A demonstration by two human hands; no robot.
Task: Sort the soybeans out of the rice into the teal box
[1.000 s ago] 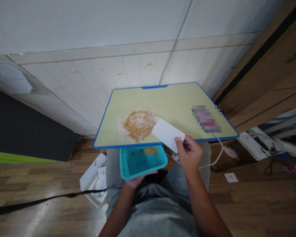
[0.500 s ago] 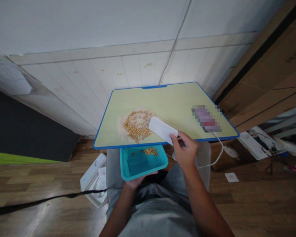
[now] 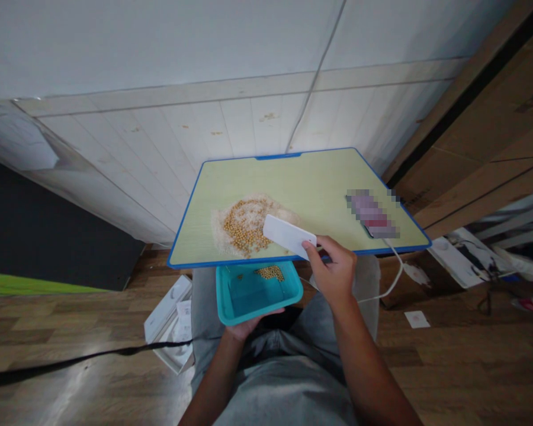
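Observation:
My left hand (image 3: 244,326) grips a turquoise plastic tray (image 3: 224,307) from beneath, just below the table's front edge; most of its fingers are hidden. A small heap of soybeans (image 3: 270,273) lies at the tray's far side. Pinched between thumb and fingers of my right hand (image 3: 333,263) is a flat white card-like piece (image 3: 289,235). Its far end meets the right side of a pile of soybeans (image 3: 244,228) mixed with pale rice-like grains (image 3: 222,234). The pile is spread over the left half of the yellow-green tabletop (image 3: 311,183).
A phone (image 3: 373,214), blurred out, lies on the table's right side with a white cable (image 3: 400,272) hanging off. A white box (image 3: 169,310) is on the floor at left. Cardboard (image 3: 479,136) stands at right, the white wall (image 3: 182,136) behind.
My right hand has drawn the white piece slightly left and towards me, along the pile's right edge. The tray and my left hand have stayed put.

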